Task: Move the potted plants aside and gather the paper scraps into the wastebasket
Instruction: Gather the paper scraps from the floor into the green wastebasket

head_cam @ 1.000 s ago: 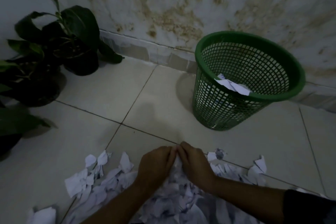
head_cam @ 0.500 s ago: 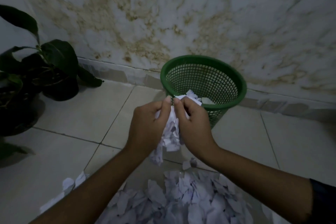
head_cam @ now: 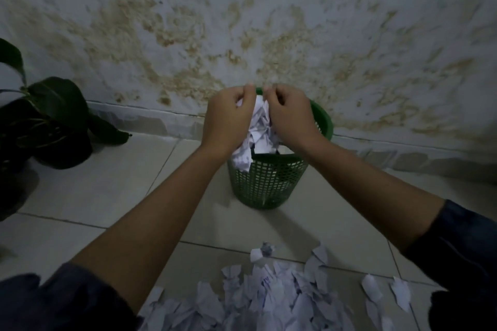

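The floor of big pale square tiles (head_cam: 113, 191) has thin dark lines between them. A round green plastic basket full of little holes (head_cam: 269, 183) stands on it. Dark potted plants (head_cam: 51, 126) sit far left. White torn paper bits (head_cam: 269, 301) lie nearest the camera.

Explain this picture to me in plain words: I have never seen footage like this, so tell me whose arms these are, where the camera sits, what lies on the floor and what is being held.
There is no machine here. A person wears a camera on the head, so you look down along their own two bare arms. The left hand and right hand together hold a bunch of white torn paper scraps over the round green plastic mesh wastebasket, which stands on the pale tiled floor by a stained wall. Many more loose paper scraps lie on the tiles close to the person. A dark-leaved potted plant stands at the left by the wall.
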{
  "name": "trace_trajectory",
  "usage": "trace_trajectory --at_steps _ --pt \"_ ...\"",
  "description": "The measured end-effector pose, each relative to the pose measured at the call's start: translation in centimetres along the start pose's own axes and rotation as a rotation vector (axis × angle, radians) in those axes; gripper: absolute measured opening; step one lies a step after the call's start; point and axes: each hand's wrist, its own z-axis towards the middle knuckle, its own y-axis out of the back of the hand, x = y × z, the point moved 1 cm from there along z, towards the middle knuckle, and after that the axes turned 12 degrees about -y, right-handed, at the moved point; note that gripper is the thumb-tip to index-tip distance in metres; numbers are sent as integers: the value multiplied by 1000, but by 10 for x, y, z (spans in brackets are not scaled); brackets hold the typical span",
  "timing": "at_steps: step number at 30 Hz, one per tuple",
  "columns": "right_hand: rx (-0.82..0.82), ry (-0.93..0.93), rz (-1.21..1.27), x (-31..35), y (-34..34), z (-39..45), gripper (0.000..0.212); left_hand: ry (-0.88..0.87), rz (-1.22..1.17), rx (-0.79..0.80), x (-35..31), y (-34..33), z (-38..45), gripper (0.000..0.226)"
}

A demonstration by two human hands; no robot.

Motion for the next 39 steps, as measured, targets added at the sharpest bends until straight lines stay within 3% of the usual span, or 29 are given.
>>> trace_trajectory --at_steps 7,10,15,21,26,34,39 --pt "-132 7 -25 -6 13 30 42 -145 45 31 6 -24 29 49" --pt "-93 -46 -72 -17 14 34 29 -177 68 90 15 -37 31 45" --pt "95 -146 -188 -36 18 29 28 51 159 304 34 -43 22 57" --pt "-122 -259 -486 -71 39 35 26 124 400 332 55 -20 7 55" --pt "-4 -365 -381 -75 36 21 30 125 291 350 55 -7 -10 50" --pt "41 -356 -305 -56 26 -14 31 89 301 294 42 29 -37 48" --pt "101 -259 -314 -43 20 -43 28 62 284 274 31 56 -60 44"
